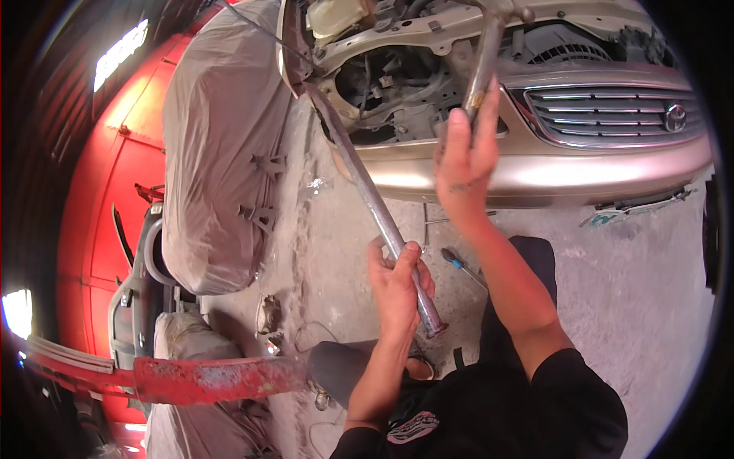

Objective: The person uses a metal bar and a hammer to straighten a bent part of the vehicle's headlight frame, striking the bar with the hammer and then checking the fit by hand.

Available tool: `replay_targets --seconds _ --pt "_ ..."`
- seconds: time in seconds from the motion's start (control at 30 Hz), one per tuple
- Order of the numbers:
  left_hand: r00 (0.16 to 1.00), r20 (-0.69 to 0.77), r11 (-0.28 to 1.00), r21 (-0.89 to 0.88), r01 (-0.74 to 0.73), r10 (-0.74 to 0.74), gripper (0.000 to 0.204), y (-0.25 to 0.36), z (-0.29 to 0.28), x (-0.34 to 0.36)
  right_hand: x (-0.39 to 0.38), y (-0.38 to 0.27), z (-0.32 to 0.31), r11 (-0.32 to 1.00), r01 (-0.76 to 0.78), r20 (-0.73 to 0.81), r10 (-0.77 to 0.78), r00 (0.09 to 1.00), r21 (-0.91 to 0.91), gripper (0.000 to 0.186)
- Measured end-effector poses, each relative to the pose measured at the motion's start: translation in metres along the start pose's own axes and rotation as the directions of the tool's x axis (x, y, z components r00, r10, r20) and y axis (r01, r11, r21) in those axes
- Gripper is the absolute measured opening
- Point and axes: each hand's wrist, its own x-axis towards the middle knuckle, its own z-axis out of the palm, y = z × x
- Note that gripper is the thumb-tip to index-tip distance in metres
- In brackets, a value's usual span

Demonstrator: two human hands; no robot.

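My left hand point(397, 287) is wrapped round the lower part of a long metal bar point(365, 187). The bar slants up and away to the left, its far end at the fender edge point(294, 73) beside the open headlight hole point(386, 80); whether they touch I cannot tell. In my right hand point(465, 164) is a hammer point(485, 61), gripped by its handle and raised, with the head at the top edge of the view. Behind that hand lies the front of a beige car, with its bumper point(550, 176) and chrome grille point(604, 115).
A blue-collared hand tool point(453, 258) lies on the concrete floor near my knees. Left of the car stands a large cloth-covered shape point(218, 145). A worn red beam point(214, 380) crosses the lower left, and a plate point(638, 212) lies below the bumper.
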Motion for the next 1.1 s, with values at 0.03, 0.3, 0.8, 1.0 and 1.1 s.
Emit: replay_targets --seconds 0.03,0.3,0.8,1.0,1.1 --pt "1.000 0.001 1.000 0.000 0.012 -0.012 0.032 0.000 -0.001 -0.001 0.001 0.005 0.008 0.996 -0.088 0.032 0.088 0.996 -0.021 0.056" --pt "0.999 -0.022 1.000 -0.008 0.028 -0.028 0.032 0.000 0.001 -0.004 -0.002 0.045 -0.004 0.984 0.111 0.231 -0.077 0.970 -0.140 0.058" --pt "0.980 0.195 0.953 -0.289 0.091 -0.035 0.033 0.032 -0.004 -0.021 -0.023 0.052 -0.016 0.993 -0.115 0.336 0.107 0.936 0.002 0.062" --pt "0.970 0.235 0.870 -0.464 0.164 -0.058 0.028 0.059 0.005 -0.029 -0.018 0.046 -0.009 0.992 -0.102 0.379 0.064 0.923 0.080 0.064" --pt "0.967 0.253 0.873 -0.464 0.147 -0.028 0.026 0.065 0.014 -0.034 -0.019 0.047 0.001 0.985 -0.110 0.378 0.051 0.925 0.134 0.063"
